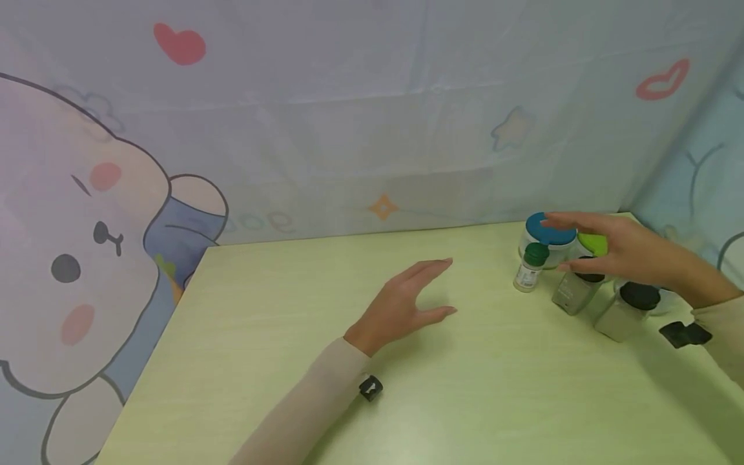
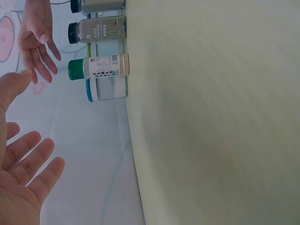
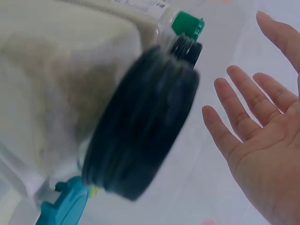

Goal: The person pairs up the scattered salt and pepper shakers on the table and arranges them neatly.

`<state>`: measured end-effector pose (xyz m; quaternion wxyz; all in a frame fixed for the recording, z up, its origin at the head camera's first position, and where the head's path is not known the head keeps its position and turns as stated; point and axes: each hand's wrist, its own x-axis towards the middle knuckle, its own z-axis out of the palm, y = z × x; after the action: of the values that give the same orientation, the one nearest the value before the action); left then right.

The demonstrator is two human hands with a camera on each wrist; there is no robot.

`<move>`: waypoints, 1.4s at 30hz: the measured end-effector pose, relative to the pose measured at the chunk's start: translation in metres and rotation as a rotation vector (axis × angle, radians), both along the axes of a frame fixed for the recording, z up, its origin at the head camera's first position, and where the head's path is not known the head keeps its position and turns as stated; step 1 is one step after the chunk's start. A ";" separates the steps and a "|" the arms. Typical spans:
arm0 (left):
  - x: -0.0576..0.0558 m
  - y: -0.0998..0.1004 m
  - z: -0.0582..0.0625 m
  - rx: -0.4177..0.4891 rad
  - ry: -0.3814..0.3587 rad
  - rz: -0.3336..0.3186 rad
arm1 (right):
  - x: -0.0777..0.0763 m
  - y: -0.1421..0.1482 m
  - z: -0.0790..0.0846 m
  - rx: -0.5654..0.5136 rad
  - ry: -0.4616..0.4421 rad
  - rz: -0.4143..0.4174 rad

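My left hand (image 1: 401, 303) hovers over the middle of the table with thumb and fingers spread, holding nothing. At the right, my right hand (image 1: 630, 252) is held above a group of containers, its fingers extended and nothing in its grasp. Below and around it stand a small green-capped shaker bottle (image 1: 527, 276), a black-capped pepper bottle (image 1: 572, 294) and a second black-capped bottle (image 1: 620, 318). Behind them is a jar with a blue lid (image 1: 549, 231). In the right wrist view, a black cap (image 3: 140, 124) looms large, apart from the palm.
A lime-green lid (image 1: 594, 244) shows partly behind the right hand. All the containers are grouped at the right rear of the pale green table (image 1: 279, 310). A printed cloth (image 1: 325, 129) hangs along the table's back edge.
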<state>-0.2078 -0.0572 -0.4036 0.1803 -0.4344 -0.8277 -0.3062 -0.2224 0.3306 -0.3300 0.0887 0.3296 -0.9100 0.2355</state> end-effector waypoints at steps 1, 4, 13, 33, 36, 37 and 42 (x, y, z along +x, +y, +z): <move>-0.001 0.001 0.000 0.001 -0.003 -0.001 | -0.001 0.001 0.001 0.003 -0.009 -0.012; -0.003 0.006 -0.001 0.003 -0.011 -0.002 | -0.002 0.003 0.003 0.009 -0.047 -0.053; -0.010 0.017 -0.004 0.018 -0.006 -0.021 | -0.008 0.012 0.006 0.024 -0.190 -0.125; -0.021 0.044 -0.009 0.020 -0.061 -0.041 | -0.031 0.028 0.007 0.000 -0.308 -0.090; -0.022 0.048 -0.010 0.018 -0.066 -0.046 | -0.035 0.031 0.006 0.008 -0.326 -0.086; -0.023 0.050 -0.010 0.015 -0.068 -0.046 | -0.036 0.032 0.005 0.008 -0.331 -0.084; -0.024 0.055 -0.010 -0.007 -0.074 -0.038 | -0.042 0.035 0.004 0.001 -0.345 -0.058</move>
<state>-0.2322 -0.0024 -0.4136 0.1421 -0.4388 -0.8265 -0.3227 -0.2640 0.3655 -0.3264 -0.0622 0.2582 -0.9209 0.2853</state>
